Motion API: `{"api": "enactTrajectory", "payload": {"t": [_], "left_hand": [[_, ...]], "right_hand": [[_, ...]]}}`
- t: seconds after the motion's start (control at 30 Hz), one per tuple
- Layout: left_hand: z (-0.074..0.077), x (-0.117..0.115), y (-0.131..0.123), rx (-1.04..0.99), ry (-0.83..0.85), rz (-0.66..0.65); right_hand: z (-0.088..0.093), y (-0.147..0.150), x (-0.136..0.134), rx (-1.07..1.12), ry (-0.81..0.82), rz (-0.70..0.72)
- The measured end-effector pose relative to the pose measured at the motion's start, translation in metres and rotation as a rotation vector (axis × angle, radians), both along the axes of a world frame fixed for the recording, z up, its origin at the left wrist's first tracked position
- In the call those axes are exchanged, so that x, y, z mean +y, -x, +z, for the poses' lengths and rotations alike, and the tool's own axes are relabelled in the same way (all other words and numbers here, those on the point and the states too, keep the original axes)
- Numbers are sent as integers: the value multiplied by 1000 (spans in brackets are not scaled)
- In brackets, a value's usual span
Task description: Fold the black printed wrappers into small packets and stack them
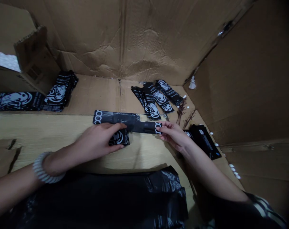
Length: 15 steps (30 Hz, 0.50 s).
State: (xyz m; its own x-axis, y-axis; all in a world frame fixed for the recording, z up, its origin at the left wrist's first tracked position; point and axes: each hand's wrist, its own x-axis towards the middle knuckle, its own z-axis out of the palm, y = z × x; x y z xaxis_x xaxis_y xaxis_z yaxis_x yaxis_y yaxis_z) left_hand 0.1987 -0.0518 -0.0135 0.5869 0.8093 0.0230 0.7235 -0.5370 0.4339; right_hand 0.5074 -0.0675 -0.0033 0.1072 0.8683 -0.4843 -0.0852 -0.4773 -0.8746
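Note:
A long black packet strip (135, 124) with white ring patterns at its ends lies across the middle of the work surface. My right hand (174, 135) pinches its right end between thumb and fingers. My left hand (100, 138), with a coiled band on the wrist, grips a black packet with a white swirl print (119, 138) just below the strip. Its index fingertip touches the strip's lower edge. The other fingers of this hand are mostly hidden. Whether the strip and the swirl-printed packet are joined, I cannot tell.
Several printed black packets (156, 100) lie fanned out behind the strip; more packets (58, 92) sit at left by an open cardboard box (35, 60). Black packs (204, 143) lie at right near brown sprigs (182, 111). Black plastic (111, 197) covers the front. Cardboard walls (146, 38) enclose back and right.

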Motion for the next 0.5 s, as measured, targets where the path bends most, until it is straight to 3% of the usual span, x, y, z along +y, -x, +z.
{"api": "enactTrajectory", "payload": {"t": [0.27,0.5], "left_hand": [[9,0,15,-215,-12,-46],[14,-4,26,-302,-83,-40]], "right_hand": [[3,-13,-8,-269,-324,35],[29,-43,-33,-593,-536,-43]]}}
